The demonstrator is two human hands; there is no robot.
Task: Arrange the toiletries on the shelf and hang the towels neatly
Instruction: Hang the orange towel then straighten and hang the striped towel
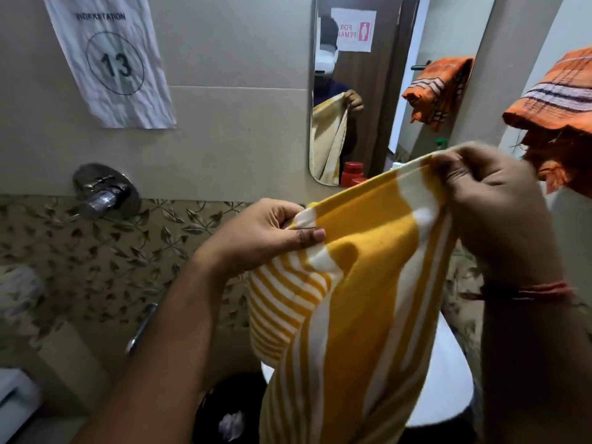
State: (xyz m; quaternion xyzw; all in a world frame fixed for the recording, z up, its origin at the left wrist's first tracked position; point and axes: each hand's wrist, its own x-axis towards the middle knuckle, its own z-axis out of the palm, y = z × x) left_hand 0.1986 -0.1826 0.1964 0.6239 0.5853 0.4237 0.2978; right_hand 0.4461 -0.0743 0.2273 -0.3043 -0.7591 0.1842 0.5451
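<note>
A yellow towel with white stripes [362,277] hangs in front of me, stretched along its top edge. My left hand [262,238] pinches the lower left corner of that edge. The higher right corner is pinched by my right hand [493,203]. The towel drapes down over the white washbasin [448,389]. An orange striped towel [557,97] hangs at the upper right, just beyond my right hand. A red toiletry container [352,174] peeks out behind the yellow towel's top edge.
A wall mirror [381,75] reflects a person, the yellow towel and the orange towel. A chrome wall tap [102,193] sits at the left, under a paper sign marked 13 [112,59]. A dark bin [227,408] stands below.
</note>
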